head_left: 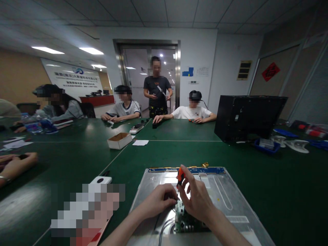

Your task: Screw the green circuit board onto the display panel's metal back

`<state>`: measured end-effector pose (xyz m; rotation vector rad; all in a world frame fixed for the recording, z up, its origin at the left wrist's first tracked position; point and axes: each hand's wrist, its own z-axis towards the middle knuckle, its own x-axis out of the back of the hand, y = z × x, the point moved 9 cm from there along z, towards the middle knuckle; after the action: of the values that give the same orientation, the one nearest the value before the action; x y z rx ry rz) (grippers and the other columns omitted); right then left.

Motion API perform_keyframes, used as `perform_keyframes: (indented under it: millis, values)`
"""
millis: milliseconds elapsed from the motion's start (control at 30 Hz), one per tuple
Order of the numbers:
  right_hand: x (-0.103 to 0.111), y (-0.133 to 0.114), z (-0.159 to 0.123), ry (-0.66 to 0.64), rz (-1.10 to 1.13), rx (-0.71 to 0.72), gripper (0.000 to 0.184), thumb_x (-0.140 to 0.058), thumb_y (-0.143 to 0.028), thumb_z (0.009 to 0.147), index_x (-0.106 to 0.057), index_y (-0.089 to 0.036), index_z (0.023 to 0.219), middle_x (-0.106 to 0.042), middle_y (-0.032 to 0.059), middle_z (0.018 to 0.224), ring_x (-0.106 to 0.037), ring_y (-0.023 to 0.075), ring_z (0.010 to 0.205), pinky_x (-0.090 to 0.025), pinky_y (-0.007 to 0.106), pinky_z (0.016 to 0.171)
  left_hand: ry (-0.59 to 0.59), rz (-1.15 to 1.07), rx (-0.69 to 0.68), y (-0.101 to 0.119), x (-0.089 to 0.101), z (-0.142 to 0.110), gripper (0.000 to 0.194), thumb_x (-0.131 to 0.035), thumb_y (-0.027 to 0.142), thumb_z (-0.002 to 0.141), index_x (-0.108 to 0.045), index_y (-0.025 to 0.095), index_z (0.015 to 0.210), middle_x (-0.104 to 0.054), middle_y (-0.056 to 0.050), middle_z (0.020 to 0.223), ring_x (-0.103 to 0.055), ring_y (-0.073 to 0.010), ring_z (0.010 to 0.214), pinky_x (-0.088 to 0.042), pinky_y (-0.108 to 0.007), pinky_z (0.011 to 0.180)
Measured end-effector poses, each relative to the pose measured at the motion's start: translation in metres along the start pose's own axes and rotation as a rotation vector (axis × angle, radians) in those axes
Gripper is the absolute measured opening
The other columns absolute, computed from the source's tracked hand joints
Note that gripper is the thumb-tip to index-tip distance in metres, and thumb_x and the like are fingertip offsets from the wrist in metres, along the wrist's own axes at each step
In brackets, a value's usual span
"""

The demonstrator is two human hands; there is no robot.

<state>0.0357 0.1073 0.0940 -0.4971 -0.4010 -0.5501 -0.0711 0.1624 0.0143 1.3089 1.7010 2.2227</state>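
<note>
A screwdriver with an orange and black handle [180, 176] stands nearly upright in my right hand [198, 196], its thin shaft pointing down. My left hand [162, 200] is closed, fingertips pinched beside the shaft's lower end; what they hold, if anything, is hidden. Below both hands lies a green circuit board [180, 222], partly covered by my right hand and forearm. It sits on a flat silver metal panel [217, 188], which has a narrow blue circuit strip [215, 170] along its far edge. A grey cable [162, 232] curves out from the board's left side.
A small open cardboard box [119, 140] and a white paper [140, 142] lie ahead on the green table [179, 152]. A black monitor-like casing [246, 118] stands at right, near a blue tray [268, 146]. Another person's hand [23, 162] rests at far left. Several people are across the table.
</note>
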Motion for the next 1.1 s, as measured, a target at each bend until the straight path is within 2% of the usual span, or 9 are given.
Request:
perform_keyframes:
  millis: [133, 300, 533, 867, 1100]
  values:
    - [-0.003, 0.001, -0.001, -0.031, 0.031, -0.009, 0.067, -0.042, -0.018, 0.095, -0.012, -0.019, 0.155, -0.068, 0.0037, 0.078, -0.061, 0.0160, 0.053, -0.047, 0.025, 0.046, -0.012, -0.015, 0.009, -0.005, -0.002, 0.001, 0.016, -0.061, 0.007, 0.075, -0.068, 0.016, 0.087, -0.068, -0.002, 0.090, -0.059, -0.0186, 0.083, -0.045, -0.027, 0.076]
    - [-0.002, 0.005, -0.002, 0.013, -0.014, -0.017, 0.066, -0.044, -0.021, 0.096, -0.013, -0.019, 0.154, -0.066, 0.0026, 0.074, -0.062, 0.0181, 0.053, -0.047, 0.027, 0.046, -0.010, -0.019, -0.018, 0.003, -0.001, 0.001, 0.015, -0.060, 0.007, 0.073, -0.066, 0.016, 0.084, -0.068, -0.002, 0.087, -0.059, -0.0189, 0.083, -0.045, -0.027, 0.076]
    - [-0.001, 0.004, -0.002, 0.009, -0.033, 0.005, 0.061, -0.044, -0.028, 0.098, -0.018, -0.021, 0.153, -0.065, 0.0009, 0.073, -0.059, 0.0159, 0.051, -0.046, 0.026, 0.046, 0.001, 0.017, 0.008, 0.005, 0.001, 0.000, 0.015, -0.060, 0.008, 0.073, -0.066, 0.017, 0.082, -0.066, 0.000, 0.085, -0.056, -0.0168, 0.078, -0.044, -0.026, 0.073]
    - [0.001, 0.003, -0.001, 0.001, 0.002, -0.021, 0.058, -0.042, -0.021, 0.096, -0.021, -0.019, 0.150, -0.067, 0.0029, 0.075, -0.062, 0.0168, 0.053, -0.047, 0.027, 0.047, -0.009, 0.017, -0.002, -0.003, -0.002, 0.001, 0.017, -0.059, 0.011, 0.075, -0.069, 0.016, 0.088, -0.069, -0.003, 0.090, -0.059, -0.0195, 0.083, -0.045, -0.027, 0.076]
    - [0.001, 0.004, 0.000, 0.021, -0.011, 0.010, 0.057, -0.047, -0.023, 0.096, -0.027, -0.022, 0.150, -0.067, 0.0015, 0.079, -0.059, 0.0144, 0.050, -0.048, 0.026, 0.046, 0.022, -0.008, -0.016, 0.001, 0.001, 0.000, 0.017, -0.057, 0.009, 0.072, -0.067, 0.017, 0.084, -0.065, 0.000, 0.082, -0.057, -0.0173, 0.077, -0.043, -0.025, 0.071]
